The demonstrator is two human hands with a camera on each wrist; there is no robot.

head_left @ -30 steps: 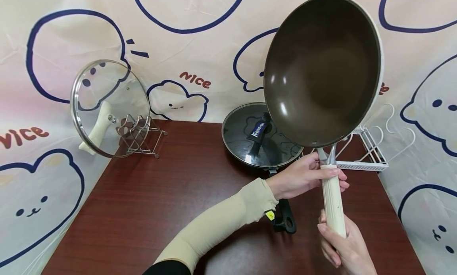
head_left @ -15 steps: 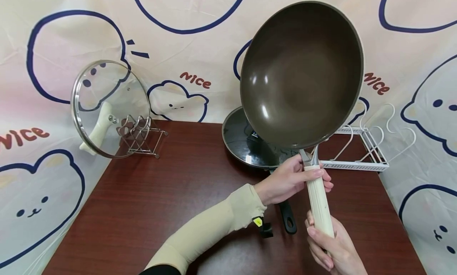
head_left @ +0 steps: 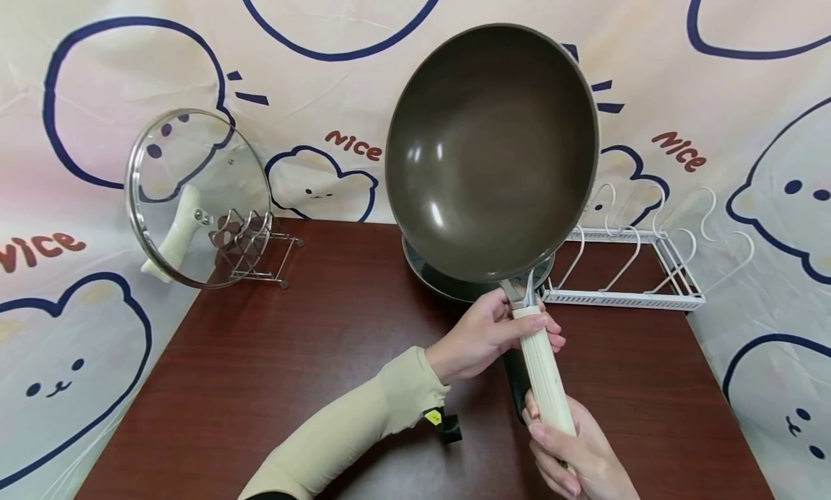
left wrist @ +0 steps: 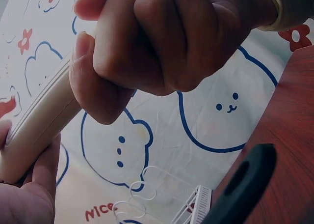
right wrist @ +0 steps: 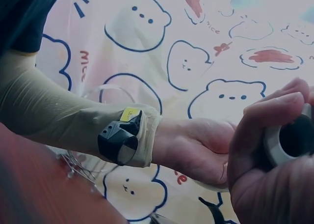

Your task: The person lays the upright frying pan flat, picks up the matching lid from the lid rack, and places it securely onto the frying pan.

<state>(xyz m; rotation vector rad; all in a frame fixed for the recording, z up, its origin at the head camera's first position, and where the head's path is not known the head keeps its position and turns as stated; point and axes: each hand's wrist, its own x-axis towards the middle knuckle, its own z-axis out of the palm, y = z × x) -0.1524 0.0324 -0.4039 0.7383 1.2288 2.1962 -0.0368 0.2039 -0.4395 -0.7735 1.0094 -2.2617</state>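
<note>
A wok (head_left: 493,154) with a brown inside and a cream handle (head_left: 545,370) is held up above the table, its bowl facing me. My left hand (head_left: 487,334) grips the handle's top end by the metal neck, thumb across it. Lower down, my right hand (head_left: 578,449) wraps round the handle's end. In the left wrist view the curled left fingers (left wrist: 142,42) lie round the handle (left wrist: 44,116). The right wrist view shows the right hand (right wrist: 274,175) round the handle's hollow end. Behind the wok, a lidded black pan (head_left: 448,280) is mostly hidden.
A glass lid (head_left: 195,146) stands upright in a small wire rack (head_left: 279,262) at the table's left back. A white rack (head_left: 623,298) with curved dividers sits at the right back. The black pan's handle (head_left: 516,377) points toward me, under my arms.
Both hands have carried the wok left and slightly down. It now covers most of the lidded pan, while more of the white rack shows. The grip stays the same.
</note>
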